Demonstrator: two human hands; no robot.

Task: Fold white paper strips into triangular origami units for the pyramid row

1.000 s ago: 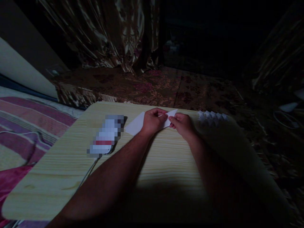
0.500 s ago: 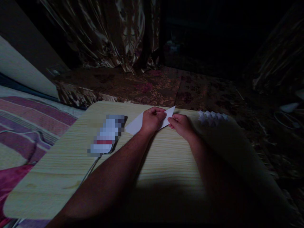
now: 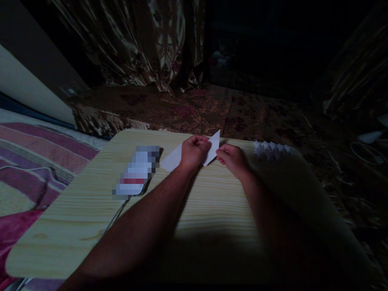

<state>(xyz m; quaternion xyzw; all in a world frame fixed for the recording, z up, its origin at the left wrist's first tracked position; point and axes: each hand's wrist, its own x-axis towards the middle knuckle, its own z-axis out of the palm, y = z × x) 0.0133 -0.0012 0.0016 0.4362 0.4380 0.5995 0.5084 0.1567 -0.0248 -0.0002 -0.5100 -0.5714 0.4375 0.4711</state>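
Note:
A piece of white paper is held by my left hand, its thumb and fingers closed on it above the table's far side. The paper's upper corner rises to a point. At its right edge, my right hand has thumb and forefinger pinched together against the paper. More white paper shows to the left of my left hand, lying low over the table; whether it is the same sheet is hidden by the hand. Several small folded white paper shapes stand in rows near the far right corner.
A phone-like device, pixelated, lies on the wooden table to the left, with a cable running toward me. A striped bedspread is at left. Patterned cloth and curtains are beyond the table.
The paper's upper corner has swung up and left, so its right part looks narrower. My right hand has shifted very slightly right; my left hand stays nearly still.

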